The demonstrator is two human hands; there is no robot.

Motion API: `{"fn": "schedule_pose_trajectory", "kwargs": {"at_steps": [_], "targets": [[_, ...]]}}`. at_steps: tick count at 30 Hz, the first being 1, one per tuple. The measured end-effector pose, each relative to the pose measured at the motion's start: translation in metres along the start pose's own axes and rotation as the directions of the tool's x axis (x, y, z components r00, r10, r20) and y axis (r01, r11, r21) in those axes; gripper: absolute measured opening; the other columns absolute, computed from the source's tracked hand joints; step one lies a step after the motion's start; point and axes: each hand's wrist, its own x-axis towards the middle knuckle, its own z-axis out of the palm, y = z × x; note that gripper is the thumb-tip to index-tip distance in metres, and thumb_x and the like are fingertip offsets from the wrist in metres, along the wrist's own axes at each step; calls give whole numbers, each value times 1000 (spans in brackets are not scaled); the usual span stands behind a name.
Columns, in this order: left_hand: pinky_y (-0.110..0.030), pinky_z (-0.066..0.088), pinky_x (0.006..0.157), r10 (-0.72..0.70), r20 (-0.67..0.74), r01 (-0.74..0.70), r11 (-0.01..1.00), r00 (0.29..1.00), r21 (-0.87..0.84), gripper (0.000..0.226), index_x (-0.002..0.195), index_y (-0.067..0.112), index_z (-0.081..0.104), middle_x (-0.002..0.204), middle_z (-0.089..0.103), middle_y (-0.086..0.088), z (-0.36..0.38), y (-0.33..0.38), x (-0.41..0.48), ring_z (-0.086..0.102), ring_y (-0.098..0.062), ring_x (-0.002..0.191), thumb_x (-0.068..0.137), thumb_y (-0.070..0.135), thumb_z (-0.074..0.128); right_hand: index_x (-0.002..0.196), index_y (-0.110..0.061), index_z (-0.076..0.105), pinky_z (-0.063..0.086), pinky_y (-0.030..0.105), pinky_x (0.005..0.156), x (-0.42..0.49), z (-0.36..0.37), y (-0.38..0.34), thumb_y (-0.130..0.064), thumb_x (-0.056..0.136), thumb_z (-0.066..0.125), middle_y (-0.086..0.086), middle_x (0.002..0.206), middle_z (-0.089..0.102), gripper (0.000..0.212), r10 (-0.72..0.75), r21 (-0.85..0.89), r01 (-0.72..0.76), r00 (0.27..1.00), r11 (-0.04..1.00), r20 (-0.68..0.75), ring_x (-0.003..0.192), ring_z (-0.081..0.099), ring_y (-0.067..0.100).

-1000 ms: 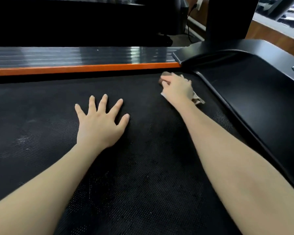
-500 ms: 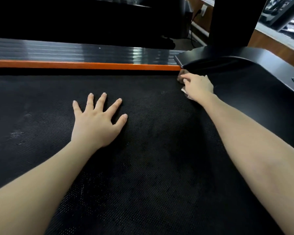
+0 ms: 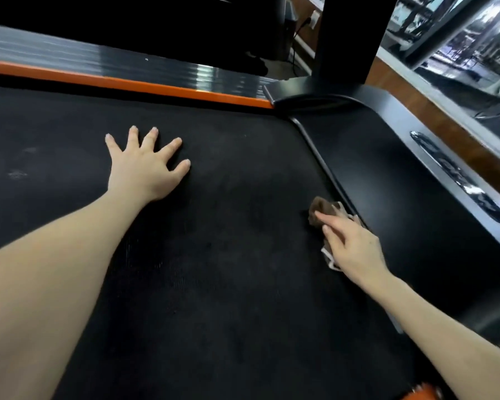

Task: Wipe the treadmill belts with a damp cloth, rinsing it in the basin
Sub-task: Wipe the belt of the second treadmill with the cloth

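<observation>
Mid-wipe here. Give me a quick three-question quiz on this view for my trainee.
1. True or false: the left hand lies flat on the belt, fingers spread.
2. What presses the cloth? A) left hand B) right hand C) nothing
3. Fill in: the strip along the belt's far edge is coloured ____.
Key: 1 true; 2 B; 3 orange.
</observation>
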Motion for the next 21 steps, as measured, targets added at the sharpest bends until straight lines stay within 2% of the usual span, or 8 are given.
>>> {"fn": "schedule_pose_trajectory", "kwargs": {"at_steps": [3,5,11,12,14,17,19,21], "targets": [[-58,5,115,-23,-126,0,985,992,-174,65,151,26,17,156,23,-10,-10,-3,-10,11,-34,145,95,57,27,123,-36,61,21,30,114,0,8,-1,-27,94,51,-4,140,50,31,45,-30,-46,998,998,-34,136,37,20],[-56,5,115,-37,-167,5,982,985,-188,63,151,23,20,156,22,-11,-22,-7,-27,11,-34,145,96,54,27,122,-38,60,22,31,113,5,13,-2,-30,94,51,-5,141,49,31,67,-50,-70,996,996,-60,137,36,24],[-59,-1,113,55,26,-55,998,998,-12,72,149,42,11,160,9,-3,-23,-11,-125,3,-30,146,84,72,1,119,-34,63,21,30,114,-3,7,-19,-24,95,52,-3,136,54,29,125,48,-121,987,992,-96,134,39,19],[-60,-2,112,58,48,-58,998,997,-3,77,149,43,9,160,7,-2,-16,-11,-136,0,-30,147,79,73,-4,117,-33,65,24,32,113,-11,6,-29,-21,94,54,-1,132,58,28,72,85,-65,994,994,-81,130,44,19],[-61,-3,112,60,45,-59,998,997,-11,81,148,44,12,160,7,-2,-6,-13,-145,-2,-29,147,75,74,-6,113,-29,67,28,35,111,-37,9,-51,-22,90,58,3,128,61,26,-187,144,186,982,972,-11,124,51,22],[-60,-2,113,47,33,-46,999,998,-7,80,148,45,11,160,7,-1,0,-15,-141,-4,-28,147,76,74,-6,114,-26,68,22,32,115,-64,16,-61,-30,88,54,1,133,54,30,-563,233,529,819,816,111,129,45,15],[-59,-3,114,49,14,-49,999,999,6,79,148,46,8,160,4,0,1,-15,-141,-6,-27,147,76,73,-7,115,-26,67,20,33,114,-35,20,-54,-29,88,54,2,135,53,30,-607,185,583,786,791,120,130,45,14],[-58,-4,114,46,11,-46,999,999,6,78,148,46,7,161,3,0,2,-14,-142,-7,-26,147,76,73,-7,120,-26,65,17,33,113,17,28,-52,-24,90,55,4,139,50,31,-399,111,392,916,913,46,132,43,21]]}}
